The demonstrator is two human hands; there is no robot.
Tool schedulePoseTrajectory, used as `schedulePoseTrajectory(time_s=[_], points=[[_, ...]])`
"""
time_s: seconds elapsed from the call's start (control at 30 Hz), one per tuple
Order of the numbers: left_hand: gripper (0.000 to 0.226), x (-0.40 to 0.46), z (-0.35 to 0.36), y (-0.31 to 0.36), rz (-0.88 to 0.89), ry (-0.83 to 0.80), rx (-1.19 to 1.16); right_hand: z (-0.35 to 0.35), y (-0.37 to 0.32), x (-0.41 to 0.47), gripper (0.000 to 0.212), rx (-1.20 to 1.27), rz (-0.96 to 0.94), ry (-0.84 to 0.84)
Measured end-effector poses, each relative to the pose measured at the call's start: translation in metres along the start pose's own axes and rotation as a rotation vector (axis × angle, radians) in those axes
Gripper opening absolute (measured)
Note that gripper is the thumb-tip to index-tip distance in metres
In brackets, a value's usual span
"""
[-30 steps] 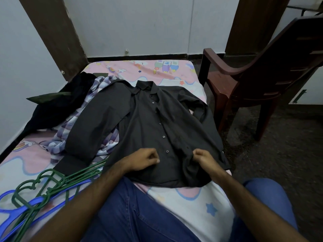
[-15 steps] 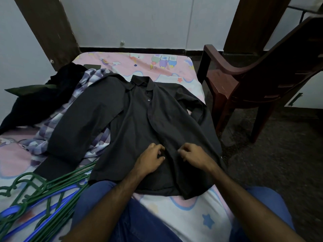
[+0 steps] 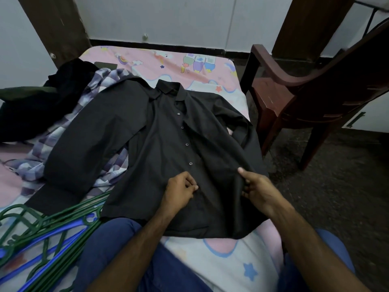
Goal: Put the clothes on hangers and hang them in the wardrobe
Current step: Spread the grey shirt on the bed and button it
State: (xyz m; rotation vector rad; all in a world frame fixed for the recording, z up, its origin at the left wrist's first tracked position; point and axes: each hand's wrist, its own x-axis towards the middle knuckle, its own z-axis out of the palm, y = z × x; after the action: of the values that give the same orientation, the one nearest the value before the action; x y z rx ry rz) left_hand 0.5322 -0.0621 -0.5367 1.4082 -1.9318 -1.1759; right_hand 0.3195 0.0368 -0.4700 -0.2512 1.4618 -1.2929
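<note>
Since half a second ago, both hands have drawn apart along the lower front of the black shirt (image 3: 168, 144), and more of its button row now shows; the shirt lay more closed at the hem then.

Nearest the viewer, blue-trousered knees (image 3: 117, 249) rest against the bed's near edge. At the near left corner of the bed (image 3: 221, 260) lies a heap of green hangers (image 3: 42, 224) mixed with blue hangers (image 3: 69, 230), the heap just touching the shirt's left cuff.

Left hand (image 3: 179, 192): fingers curled, the grip pinching the shirt's buttoned edge just below the lowest visible button. Right hand (image 3: 255, 186): thumb raised, fingers curled round a fold of the shirt's other front panel, lifting it slightly off the bed.

The black shirt lies face up across the middle of the bed, collar toward the far edge, hem toward the near edge, one sleeve stretched toward the left edge, the other folded along the right edge. Under its left sleeve lies a checked purple-and-white garment (image 3: 101, 89); beyond that, at the far left corner, a dark garment pile (image 3: 42, 106).

Beside the bed's right edge stands a brown plastic armchair (image 3: 315, 91) on the floor. White wall (image 3: 168, 17) behind.
</note>
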Motion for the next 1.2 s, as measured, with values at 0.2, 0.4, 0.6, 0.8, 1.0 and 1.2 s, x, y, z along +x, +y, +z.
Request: schedulePoseTrajectory(time_s=[0.2, 0.4, 0.6, 0.8, 1.0, 1.2], points=[[0.005, 0.001, -0.015, 0.008, -0.203, -0.117, -0.572, 0.008, 0.005, -0.006, 0.032, 0.122, -0.153, 0.014], [0.007, -0.003, -0.021, 0.014, -0.256, -0.14, -0.737, 0.079, 0.039, 0.013, 0.03, -0.416, -0.198, -0.096], [0.008, -0.004, -0.021, 0.007, -0.264, -0.136, -0.679, 0.088, 0.062, 0.027, 0.021, -0.427, -0.189, -0.119], [0.007, -0.001, -0.015, 0.006, -0.253, -0.08, -0.598, 0.08, 0.066, 0.025, 0.008, -0.277, -0.201, -0.09], [0.003, 0.001, -0.012, 0.005, -0.243, -0.082, -0.593, 0.075, 0.075, 0.025, 0.01, -0.31, -0.29, -0.069], [0.012, 0.004, -0.006, 0.0, -0.221, -0.05, -0.506, 0.076, 0.087, 0.025, 0.01, -0.369, -0.432, 0.11]])
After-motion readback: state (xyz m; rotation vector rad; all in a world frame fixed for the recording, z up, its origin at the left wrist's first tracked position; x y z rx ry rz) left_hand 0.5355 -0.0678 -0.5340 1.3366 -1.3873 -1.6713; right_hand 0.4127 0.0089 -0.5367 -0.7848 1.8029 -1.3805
